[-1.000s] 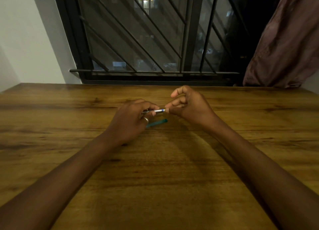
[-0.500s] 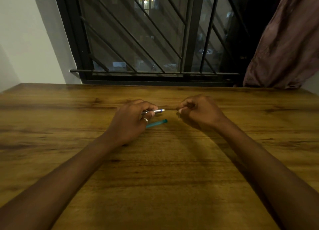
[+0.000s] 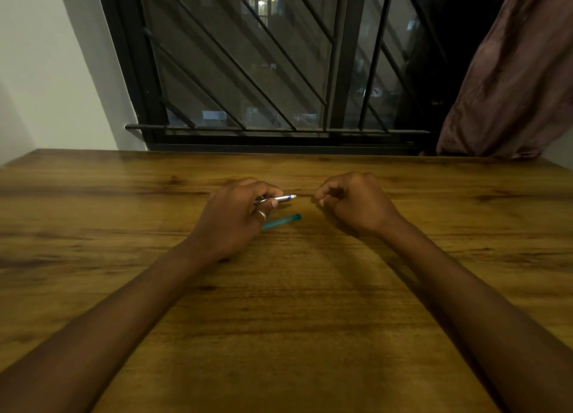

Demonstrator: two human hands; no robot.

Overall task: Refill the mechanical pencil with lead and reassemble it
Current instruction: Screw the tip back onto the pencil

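Note:
My left hand (image 3: 235,217), with a ring on one finger, grips a silver mechanical pencil (image 3: 280,198). The pencil's blue-banded white end points right, just above the wooden table (image 3: 294,304). A teal lead tube (image 3: 283,221) lies on the table below the pencil, its left end hidden by my left hand. My right hand (image 3: 353,205) rests a short gap to the right of the pencil's end. Its fingers are curled and the fingertips are pinched together. I cannot see whether anything small is between them.
The table's far edge meets a barred window (image 3: 248,87) and a white wall (image 3: 46,71) at the left. A brownish curtain (image 3: 511,87) hangs at the back right. Both forearms stretch over the near half of the table.
A second ago my right fingertips touched the pencil's end. They have drawn away to the right and curled shut. My left hand, the pencil and the tube have stayed in place.

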